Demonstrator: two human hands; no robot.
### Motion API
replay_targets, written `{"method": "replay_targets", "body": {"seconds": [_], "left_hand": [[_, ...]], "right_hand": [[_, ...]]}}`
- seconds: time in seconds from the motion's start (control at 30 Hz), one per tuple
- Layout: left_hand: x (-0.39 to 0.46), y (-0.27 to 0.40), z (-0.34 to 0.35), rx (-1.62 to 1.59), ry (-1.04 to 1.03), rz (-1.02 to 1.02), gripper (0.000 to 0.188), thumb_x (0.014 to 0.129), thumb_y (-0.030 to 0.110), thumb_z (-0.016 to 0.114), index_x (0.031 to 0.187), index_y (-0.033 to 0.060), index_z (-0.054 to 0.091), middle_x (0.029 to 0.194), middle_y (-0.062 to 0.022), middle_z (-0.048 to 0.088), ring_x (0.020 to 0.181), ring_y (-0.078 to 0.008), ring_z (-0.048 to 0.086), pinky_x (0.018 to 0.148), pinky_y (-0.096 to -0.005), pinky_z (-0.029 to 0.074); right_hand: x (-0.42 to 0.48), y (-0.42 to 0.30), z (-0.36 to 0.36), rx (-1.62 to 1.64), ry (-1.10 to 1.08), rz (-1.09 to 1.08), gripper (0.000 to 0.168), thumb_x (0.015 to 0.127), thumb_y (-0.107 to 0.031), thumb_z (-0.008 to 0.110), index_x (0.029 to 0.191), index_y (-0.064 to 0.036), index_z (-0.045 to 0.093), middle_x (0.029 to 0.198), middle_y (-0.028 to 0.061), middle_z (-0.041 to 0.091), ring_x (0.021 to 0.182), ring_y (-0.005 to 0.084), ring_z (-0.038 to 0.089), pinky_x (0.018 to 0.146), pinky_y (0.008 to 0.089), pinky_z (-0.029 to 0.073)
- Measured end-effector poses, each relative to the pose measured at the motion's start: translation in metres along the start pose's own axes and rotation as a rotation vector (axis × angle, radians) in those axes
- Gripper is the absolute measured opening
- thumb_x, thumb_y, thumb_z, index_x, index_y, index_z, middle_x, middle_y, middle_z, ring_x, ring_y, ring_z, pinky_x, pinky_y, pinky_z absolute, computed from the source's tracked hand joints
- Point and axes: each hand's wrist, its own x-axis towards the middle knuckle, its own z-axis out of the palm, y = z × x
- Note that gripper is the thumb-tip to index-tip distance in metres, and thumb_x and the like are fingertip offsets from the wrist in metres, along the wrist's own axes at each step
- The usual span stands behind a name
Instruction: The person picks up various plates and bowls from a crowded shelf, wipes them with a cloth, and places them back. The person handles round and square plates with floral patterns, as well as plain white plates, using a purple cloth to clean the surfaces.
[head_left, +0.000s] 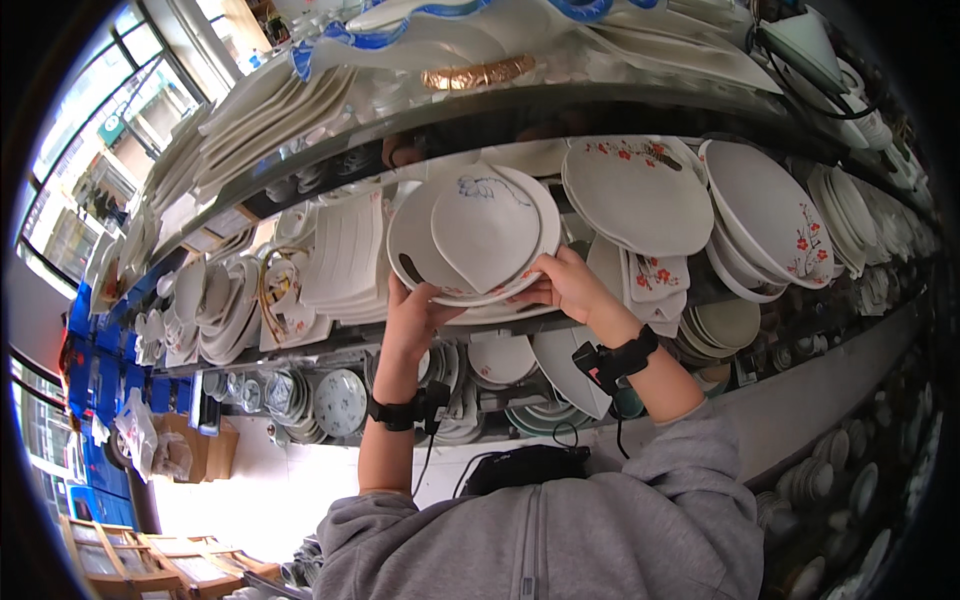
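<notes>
Both hands grip the near rim of a large round white plate (412, 225) with red flowers and a dark mark. A smaller white leaf-shaped dish (486, 236) with a blue flower drawing lies inside it. My left hand (409, 319) pinches the plate's lower left edge, thumb on top. At the lower right edge, my right hand (571, 286) has its thumb over the rim and its fingers beneath. More white ware shows just under the plate; whether the plate rests on it, I cannot tell. To the right leans a white scalloped plate (637, 195) with red blossoms.
A dark shelf edge (577, 112) runs above my hands. Ridged rectangular plates (343, 259) stand stacked at left. Large white oval bowls (765, 214) lean at right. Lower shelves hold a blue-patterned plate (341, 403) and more dishes. Cardboard boxes (199, 448) sit on the floor.
</notes>
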Motion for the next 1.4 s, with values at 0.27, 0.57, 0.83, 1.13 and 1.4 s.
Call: {"method": "replay_targets", "body": {"seconds": [0.27, 0.57, 0.83, 1.13, 1.4], "left_hand": [[-0.087, 0.002, 0.037, 0.003, 0.058, 0.097, 0.049, 0.08, 0.0, 0.043, 0.126, 0.0059, 0.027, 0.11, -0.0162, 0.05, 0.087, -0.0284, 0.061, 0.066, -0.034, 0.057], [-0.206, -0.042, 0.096, 0.002, 0.313, 0.171, 0.053, 0.078, 0.0, 0.044, 0.128, 0.0042, 0.026, 0.111, -0.0172, 0.049, 0.09, -0.0301, 0.061, 0.067, -0.0348, 0.058], [-0.277, -0.101, 0.106, 0.01, 0.522, 0.132, 0.054, 0.079, -0.003, 0.04, 0.129, 0.0059, 0.02, 0.116, -0.0186, 0.044, 0.094, -0.0314, 0.059, 0.073, -0.041, 0.057], [-0.293, -0.197, 0.066, -0.076, 0.607, 0.0, 0.056, 0.079, -0.005, 0.046, 0.126, 0.0127, 0.02, 0.117, -0.0145, 0.041, 0.096, -0.0277, 0.057, 0.072, -0.0412, 0.056], [-0.246, -0.267, 0.05, -0.124, 0.507, -0.192, 0.053, 0.077, -0.008, 0.045, 0.121, 0.0127, 0.024, 0.114, -0.0151, 0.044, 0.095, -0.0306, 0.058, 0.073, -0.0444, 0.056]], "right_hand": [[-0.078, -0.02, 0.0, -0.061, -0.151, 0.008, 0.034, 0.084, -0.005, 0.043, 0.116, 0.004, 0.038, 0.104, 0.0175, 0.056, 0.088, 0.0276, 0.063, 0.077, 0.0377, 0.056], [-0.158, -0.012, -0.039, -0.148, -0.309, 0.107, 0.031, 0.087, -0.01, 0.044, 0.115, 0.002, 0.04, 0.106, 0.0171, 0.057, 0.089, 0.0268, 0.063, 0.08, 0.0373, 0.054], [-0.174, 0.047, -0.071, -0.141, -0.489, 0.346, 0.038, 0.086, -0.01, 0.046, 0.121, 0.001, 0.035, 0.109, 0.0151, 0.055, 0.094, 0.0244, 0.061, 0.08, 0.0351, 0.054], [-0.157, 0.157, -0.124, -0.169, -0.495, 0.404, 0.046, 0.084, -0.003, 0.047, 0.127, -0.004, 0.029, 0.114, 0.0148, 0.05, 0.096, 0.0233, 0.059, 0.075, 0.0344, 0.056], [-0.145, 0.206, -0.195, -0.122, -0.311, 0.456, 0.055, 0.086, -0.004, 0.048, 0.133, -0.009, 0.021, 0.12, 0.0106, 0.045, 0.103, 0.0206, 0.054, 0.079, 0.0344, 0.054]]}}
